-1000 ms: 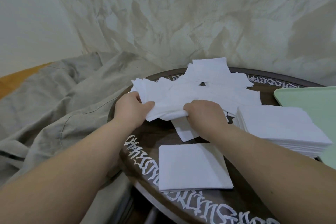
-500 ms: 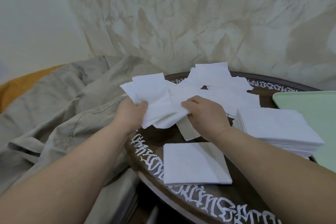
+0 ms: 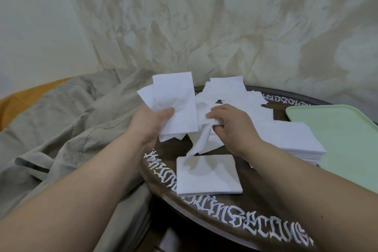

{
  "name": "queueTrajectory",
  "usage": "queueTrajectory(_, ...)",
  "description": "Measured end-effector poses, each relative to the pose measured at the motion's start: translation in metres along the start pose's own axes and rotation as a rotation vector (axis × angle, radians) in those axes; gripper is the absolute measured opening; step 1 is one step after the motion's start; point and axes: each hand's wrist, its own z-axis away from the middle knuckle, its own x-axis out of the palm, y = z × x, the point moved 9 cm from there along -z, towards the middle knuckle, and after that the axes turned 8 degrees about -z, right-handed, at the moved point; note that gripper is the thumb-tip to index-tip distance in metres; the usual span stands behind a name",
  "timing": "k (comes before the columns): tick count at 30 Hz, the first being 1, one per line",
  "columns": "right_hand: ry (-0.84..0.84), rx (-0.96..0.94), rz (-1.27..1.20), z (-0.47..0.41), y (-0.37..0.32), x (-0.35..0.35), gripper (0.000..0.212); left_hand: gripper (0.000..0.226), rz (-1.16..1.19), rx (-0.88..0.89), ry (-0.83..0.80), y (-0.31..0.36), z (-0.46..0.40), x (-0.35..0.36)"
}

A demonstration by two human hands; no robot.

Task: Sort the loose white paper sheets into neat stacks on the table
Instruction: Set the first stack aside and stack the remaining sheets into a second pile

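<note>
My left hand (image 3: 150, 122) grips a bunch of white sheets (image 3: 176, 104) held up over the table's left edge, thumb on top. My right hand (image 3: 233, 127) pinches one limp sheet (image 3: 199, 143) that droops toward a small neat stack (image 3: 208, 178) near the front edge. Loose sheets (image 3: 235, 94) lie scattered at the back of the round dark table (image 3: 163, 155). A taller neat stack (image 3: 292, 141) sits to the right of my right hand.
A pale green tray (image 3: 339, 139) lies at the table's right side, touching the tall stack. Grey-beige fabric (image 3: 71, 120) is heaped left of the table, with an orange surface beyond it. A mottled wall stands close behind.
My left hand has lifted its bunch of sheets up and away from the pile. My right hand has pulled one sheet free, and it now hangs over the front stack.
</note>
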Motion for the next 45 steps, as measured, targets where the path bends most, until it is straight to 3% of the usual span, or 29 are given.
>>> queueTrajectory(5, 0.100, 0.104, -0.101, 0.014, 0.000, -0.027, 0.025, 0.005, 0.004, 0.052, 0.045, 0.014, 0.012, -0.001)
queueTrajectory(12, 0.081, 0.299, -0.135, 0.033, 0.013, -0.055, 0.017, 0.007, 0.026, 0.079, 0.119, 0.021, 0.032, -0.008)
queueTrajectory(15, -0.003, 0.471, -0.334, 0.048, 0.024, -0.049, 0.024, 0.010, 0.024, 0.110, 0.119, 0.018, 0.046, -0.008)
queueTrajectory(20, -0.013, 0.657, -0.700, 0.077, 0.025, -0.040, 0.017, 0.019, 0.021, 0.101, 0.124, -0.006, 0.060, -0.001)
queueTrajectory(24, -0.037, 0.793, -0.809, 0.100, 0.032, -0.019, 0.017, 0.030, 0.075, 0.044, 0.106, -0.030, 0.071, 0.006)
queueTrajectory(32, 0.027, 0.730, -0.849, 0.105, 0.036, -0.001, 0.016, 0.023, 0.198, -0.116, 0.082, -0.059, 0.079, 0.015)
queueTrajectory(36, 0.152, 0.636, -1.214, 0.092, 0.016, -0.001, 0.012, 0.016, 0.233, -0.085, 0.153, -0.059, 0.075, 0.009)
queueTrajectory(40, 0.092, 0.633, -1.452, 0.081, 0.005, 0.011, 0.012, 0.015, 0.265, -0.142, 0.110, -0.063, 0.077, 0.012)
queueTrajectory(42, 0.034, 0.683, -1.382, 0.087, 0.012, 0.021, 0.012, 0.014, 0.273, -0.183, 0.069, -0.066, 0.077, 0.016)
queueTrajectory(45, -0.076, 0.723, -1.064, 0.100, 0.027, 0.032, 0.015, 0.014, 0.278, -0.194, -0.002, -0.066, 0.079, 0.023)
